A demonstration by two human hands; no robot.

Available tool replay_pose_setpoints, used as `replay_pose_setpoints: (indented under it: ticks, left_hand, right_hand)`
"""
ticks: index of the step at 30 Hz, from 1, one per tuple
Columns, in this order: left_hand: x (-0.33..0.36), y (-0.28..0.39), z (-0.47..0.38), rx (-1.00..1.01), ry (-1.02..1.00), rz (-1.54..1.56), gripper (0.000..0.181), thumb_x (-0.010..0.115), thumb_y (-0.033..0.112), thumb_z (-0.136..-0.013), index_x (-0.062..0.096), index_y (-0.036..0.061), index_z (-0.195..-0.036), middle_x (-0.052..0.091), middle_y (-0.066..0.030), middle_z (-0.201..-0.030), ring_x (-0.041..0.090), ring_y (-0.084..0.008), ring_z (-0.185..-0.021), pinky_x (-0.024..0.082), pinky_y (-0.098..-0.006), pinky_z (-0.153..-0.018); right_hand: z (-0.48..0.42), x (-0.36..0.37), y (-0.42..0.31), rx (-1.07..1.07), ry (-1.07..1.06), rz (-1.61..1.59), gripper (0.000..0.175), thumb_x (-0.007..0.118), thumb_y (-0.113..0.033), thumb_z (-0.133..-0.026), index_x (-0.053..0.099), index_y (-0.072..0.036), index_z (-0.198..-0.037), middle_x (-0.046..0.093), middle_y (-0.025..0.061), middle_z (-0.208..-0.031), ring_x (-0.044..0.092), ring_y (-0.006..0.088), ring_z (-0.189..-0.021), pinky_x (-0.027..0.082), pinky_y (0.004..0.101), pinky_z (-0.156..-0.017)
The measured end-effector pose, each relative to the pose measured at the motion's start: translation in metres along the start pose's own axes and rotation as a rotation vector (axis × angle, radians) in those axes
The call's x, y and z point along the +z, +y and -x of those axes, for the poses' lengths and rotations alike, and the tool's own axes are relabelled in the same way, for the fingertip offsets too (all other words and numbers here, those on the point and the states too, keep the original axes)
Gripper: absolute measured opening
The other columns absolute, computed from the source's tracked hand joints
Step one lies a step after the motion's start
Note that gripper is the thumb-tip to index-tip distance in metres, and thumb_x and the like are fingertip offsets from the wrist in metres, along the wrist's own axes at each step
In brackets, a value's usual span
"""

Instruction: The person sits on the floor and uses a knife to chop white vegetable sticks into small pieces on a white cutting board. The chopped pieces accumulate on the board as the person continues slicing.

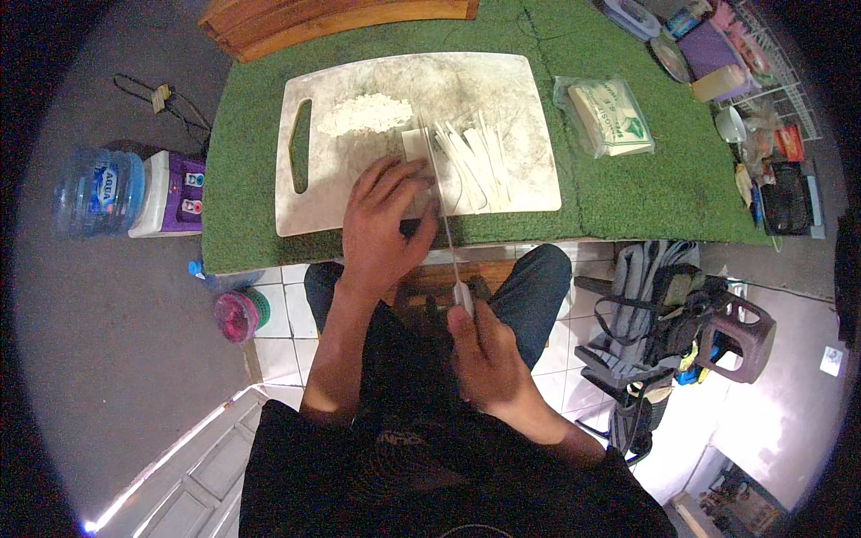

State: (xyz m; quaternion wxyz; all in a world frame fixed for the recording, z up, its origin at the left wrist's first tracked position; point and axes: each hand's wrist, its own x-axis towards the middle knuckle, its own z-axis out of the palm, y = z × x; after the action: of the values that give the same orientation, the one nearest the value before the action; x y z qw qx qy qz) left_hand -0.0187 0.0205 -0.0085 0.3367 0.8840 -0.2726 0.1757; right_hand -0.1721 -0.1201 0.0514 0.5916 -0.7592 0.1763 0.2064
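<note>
My right hand (488, 353) grips the pale handle of a knife (446, 228), whose blade points away from me over the cutting board (356, 195). Fingertips of my left hand (390, 215) press on a flat white piece of food (415, 144) just left of the blade. Thin white strips (477, 161) lie loosely to the right of the knife. A pile of small white chopped bits (368, 114) sits on the board's far left part. Beyond the board's right side lies a plastic-wrapped pale block with printing (609, 120). What the food is, I cannot tell.
The board rests on a green carpet-like cover (599, 195). A wooden piece (336, 23) stands at the far edge. At the left is a water dispenser (168, 195) with a large bottle. A wire rack (794, 101) holds containers at the right; a bag and stool stand lower right.
</note>
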Motion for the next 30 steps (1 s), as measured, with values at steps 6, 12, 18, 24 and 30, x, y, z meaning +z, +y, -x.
replay_pose_setpoints:
  ticks: [6, 12, 18, 24, 30]
  left_hand:
    - [-0.002, -0.001, -0.001, 0.010, -0.026, -0.008, 0.031, 0.074, 0.011, -0.079, 0.070, 0.0058, -0.109, 0.067, -0.0101, -0.130, 0.056, -0.0370, -0.129, 0.045, -0.0476, -0.111]
    - [0.000, -0.001, 0.000, -0.006, -0.035, -0.012, 0.029, 0.074, 0.012, -0.079, 0.070, 0.0058, -0.107, 0.067, -0.0093, -0.131, 0.055, -0.0367, -0.130, 0.044, -0.0477, -0.112]
    - [-0.001, 0.000, 0.000, -0.019, -0.038, -0.026, 0.025, 0.074, 0.012, -0.080, 0.070, 0.0061, -0.104, 0.067, -0.0090, -0.132, 0.055, -0.0366, -0.130, 0.044, -0.0476, -0.112]
    - [0.000, -0.001, 0.000, -0.021, -0.031, -0.019, 0.027, 0.073, 0.012, -0.080, 0.070, 0.0068, -0.107, 0.067, -0.0088, -0.132, 0.055, -0.0369, -0.130, 0.045, -0.0478, -0.111]
    - [-0.001, -0.001, -0.001, -0.025, -0.049, -0.037, 0.031, 0.074, 0.013, -0.080, 0.070, 0.0076, -0.111, 0.066, -0.0086, -0.133, 0.055, -0.0372, -0.130, 0.045, -0.0483, -0.112]
  right_hand:
    - [0.001, 0.003, -0.008, -0.080, 0.051, 0.005, 0.029, 0.048, -0.024, -0.110, 0.048, 0.005, -0.109, 0.061, 0.0353, -0.073, 0.063, 0.0583, -0.079, 0.044, 0.0586, -0.059]
    - [0.000, 0.003, -0.007, -0.096, 0.038, -0.019, 0.028, 0.048, -0.023, -0.111, 0.048, 0.005, -0.107, 0.059, 0.0311, -0.067, 0.064, 0.0532, -0.066, 0.043, 0.0543, -0.054]
    - [-0.002, -0.001, -0.011, 0.017, -0.017, -0.039, 0.026, 0.049, -0.021, -0.110, 0.049, 0.004, -0.105, 0.059, 0.0283, -0.065, 0.064, 0.0470, -0.059, 0.042, 0.0505, -0.051]
    - [-0.005, -0.001, -0.012, 0.001, 0.004, -0.051, 0.024, 0.051, -0.020, -0.110, 0.051, 0.004, -0.103, 0.059, 0.0302, -0.070, 0.063, 0.0506, -0.066, 0.044, 0.0520, -0.056]
    - [-0.012, 0.003, -0.003, -0.115, 0.063, -0.001, 0.029, 0.050, -0.022, -0.110, 0.051, 0.005, -0.101, 0.059, 0.0321, -0.071, 0.061, 0.0542, -0.069, 0.044, 0.0544, -0.059]
